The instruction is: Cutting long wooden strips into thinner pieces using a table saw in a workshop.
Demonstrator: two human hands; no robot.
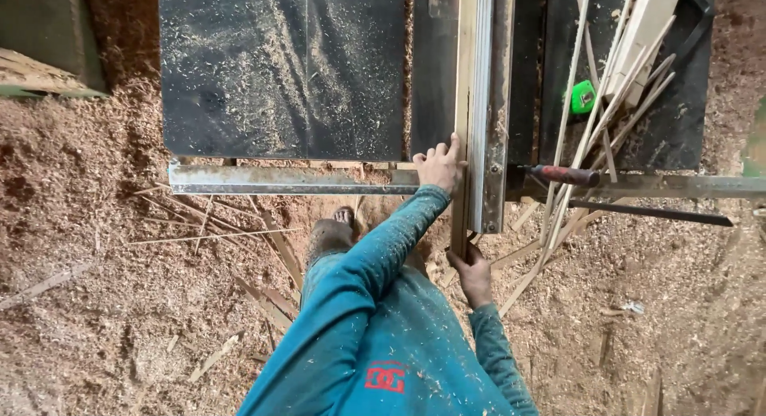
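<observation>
Upper left of frame: dark worktop (pixel 279 73), dusted with sawdust, metal rail (pixel 279 179) along its near edge. Below it, sawdust floor (pixel 88 248) littered with thin offcut slivers (pixel 271 248); a bare foot (pixel 341 218) shows at centre. Centre: left hand (pixel 439 165) lies flat, fingers spread, on the worktop edge, pressing sideways against a long narrow wood strip (pixel 462 105). The strip runs up the frame alongside a pale metal fence (pixel 487 105), touching it. Just below centre, right hand (pixel 474 274) is closed around the strip's near end, which overhangs the worktop. Right of the fence: a red-handled tool (pixel 568 175) on the rail, a bundle of thin wood strips (pixel 614 89) leaning diagonally, a small green object (pixel 582 97) beside them, upper right.
</observation>
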